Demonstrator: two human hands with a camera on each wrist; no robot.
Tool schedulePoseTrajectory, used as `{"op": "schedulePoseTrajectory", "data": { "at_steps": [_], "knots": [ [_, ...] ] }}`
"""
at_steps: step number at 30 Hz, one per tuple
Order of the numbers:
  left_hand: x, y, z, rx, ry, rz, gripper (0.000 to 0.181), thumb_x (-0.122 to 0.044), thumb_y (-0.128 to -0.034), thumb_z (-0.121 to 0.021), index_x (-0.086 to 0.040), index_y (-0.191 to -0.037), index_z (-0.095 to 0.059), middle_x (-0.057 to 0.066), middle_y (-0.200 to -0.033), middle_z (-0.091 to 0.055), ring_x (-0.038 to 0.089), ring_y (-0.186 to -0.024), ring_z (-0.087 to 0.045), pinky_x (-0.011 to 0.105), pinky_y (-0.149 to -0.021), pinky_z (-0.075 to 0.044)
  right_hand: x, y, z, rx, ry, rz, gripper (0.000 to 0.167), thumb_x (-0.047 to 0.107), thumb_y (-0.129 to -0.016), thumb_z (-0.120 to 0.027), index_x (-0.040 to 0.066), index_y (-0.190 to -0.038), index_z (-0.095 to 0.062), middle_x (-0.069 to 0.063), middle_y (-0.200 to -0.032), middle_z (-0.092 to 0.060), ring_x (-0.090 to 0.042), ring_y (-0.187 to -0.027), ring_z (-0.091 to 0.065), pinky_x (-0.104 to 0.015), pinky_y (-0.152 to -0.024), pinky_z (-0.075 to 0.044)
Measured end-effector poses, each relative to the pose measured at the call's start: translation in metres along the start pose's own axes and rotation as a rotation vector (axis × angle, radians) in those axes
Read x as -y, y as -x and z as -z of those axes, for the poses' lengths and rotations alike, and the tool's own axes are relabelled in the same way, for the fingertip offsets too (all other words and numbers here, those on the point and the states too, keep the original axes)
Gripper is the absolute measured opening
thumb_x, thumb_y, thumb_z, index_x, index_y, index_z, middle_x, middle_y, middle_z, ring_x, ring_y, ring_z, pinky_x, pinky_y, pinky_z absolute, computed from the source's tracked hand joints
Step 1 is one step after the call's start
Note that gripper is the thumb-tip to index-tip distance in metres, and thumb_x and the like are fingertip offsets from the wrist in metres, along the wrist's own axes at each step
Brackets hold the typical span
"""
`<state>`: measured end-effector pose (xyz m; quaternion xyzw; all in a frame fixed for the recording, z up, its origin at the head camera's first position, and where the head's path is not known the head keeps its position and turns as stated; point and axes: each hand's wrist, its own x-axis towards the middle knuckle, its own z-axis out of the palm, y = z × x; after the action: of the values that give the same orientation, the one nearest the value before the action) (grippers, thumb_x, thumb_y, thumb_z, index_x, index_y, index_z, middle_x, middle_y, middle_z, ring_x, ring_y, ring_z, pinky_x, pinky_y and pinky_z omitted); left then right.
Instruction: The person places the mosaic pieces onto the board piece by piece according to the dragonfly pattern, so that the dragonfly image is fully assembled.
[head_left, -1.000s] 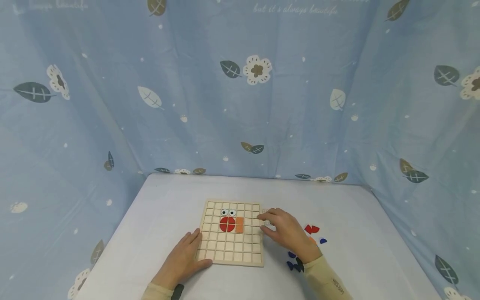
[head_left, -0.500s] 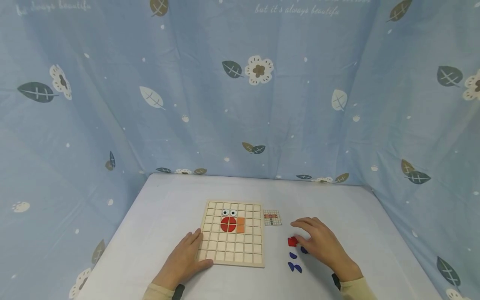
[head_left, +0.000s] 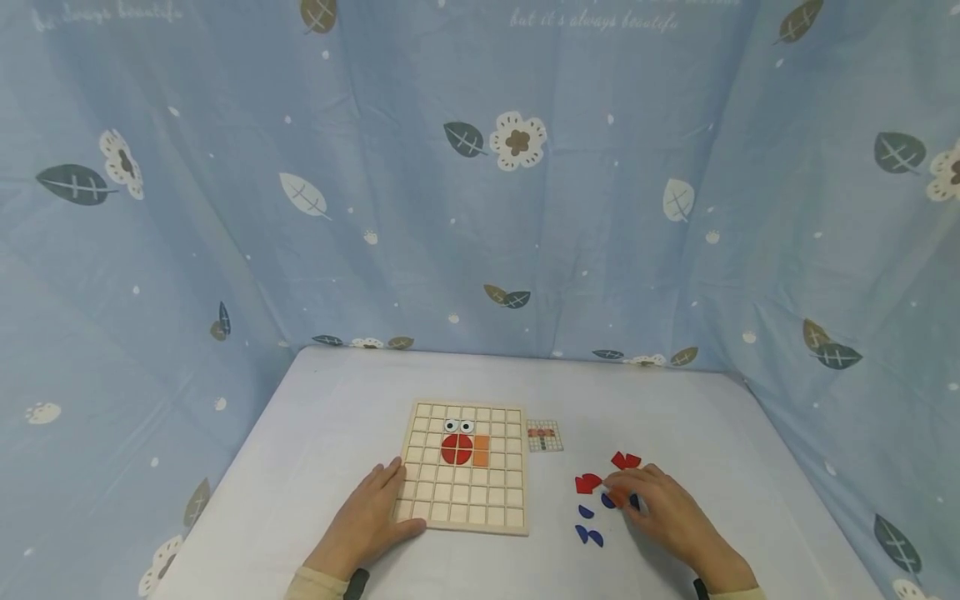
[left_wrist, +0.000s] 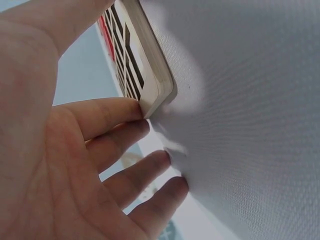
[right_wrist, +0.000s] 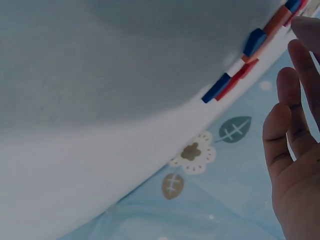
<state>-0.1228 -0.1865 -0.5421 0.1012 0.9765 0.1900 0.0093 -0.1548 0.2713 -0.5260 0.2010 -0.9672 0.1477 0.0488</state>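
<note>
Right hand (head_left: 663, 512) is poised at loose orange pieces (right_wrist: 276, 23), thumb and forefinger narrowly spaced; whether they grip one cannot be told. Left hand (head_left: 367, 517), fingers extended, touches the grid board (head_left: 465, 492) at its near left corner. Red pieces (head_left: 587, 483) and blue pieces (head_left: 586, 512) lie near the right hand. The board holds a red disc (head_left: 451, 442), eye pieces (head_left: 451, 426) and orange squares (head_left: 482, 458). A pattern card (head_left: 543, 436) lies just right of it.

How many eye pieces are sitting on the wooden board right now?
2: the left eye and the right eye, side by side in neighboring squares above the red circle. None seem hidden on the board.
</note>
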Motion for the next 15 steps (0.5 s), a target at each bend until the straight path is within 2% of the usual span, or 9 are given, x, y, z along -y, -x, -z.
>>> {"op": "schedulePoseTrajectory", "data": {
  "at_steps": [7, 15],
  "knots": [
    [-0.002, 0.001, 0.002, -0.001, 0.004, 0.005, 0.094, -0.056, -0.0790, -0.081, 0.008, -0.142, -0.052, 0.022, -0.153, -0.046, 0.046, -0.139, -0.042, 0.053, -0.117, -0.036, -0.007, 0.003, -0.006, -0.001, 0.009, 0.042, 0.046, 0.005, -0.074, -0.089, 0.028, -0.111, -0.076, 0.021, -0.106, -0.069, -0.005, -0.096, -0.056, -0.039, -0.091, -0.058],
    [-0.002, 0.001, 0.000, -0.008, 0.003, 0.000, 0.094, -0.057, -0.0790, -0.080, 0.008, -0.142, -0.052, 0.022, -0.152, -0.046, 0.046, -0.139, -0.043, 0.053, -0.117, -0.036, -0.008, 0.002, -0.012, 0.024, 0.042, -0.008, 0.042, 0.007, -0.075, -0.089, 0.029, -0.108, -0.077, 0.019, -0.105, -0.069, -0.007, -0.096, -0.057, -0.042, -0.096, -0.057]
  ]
}}
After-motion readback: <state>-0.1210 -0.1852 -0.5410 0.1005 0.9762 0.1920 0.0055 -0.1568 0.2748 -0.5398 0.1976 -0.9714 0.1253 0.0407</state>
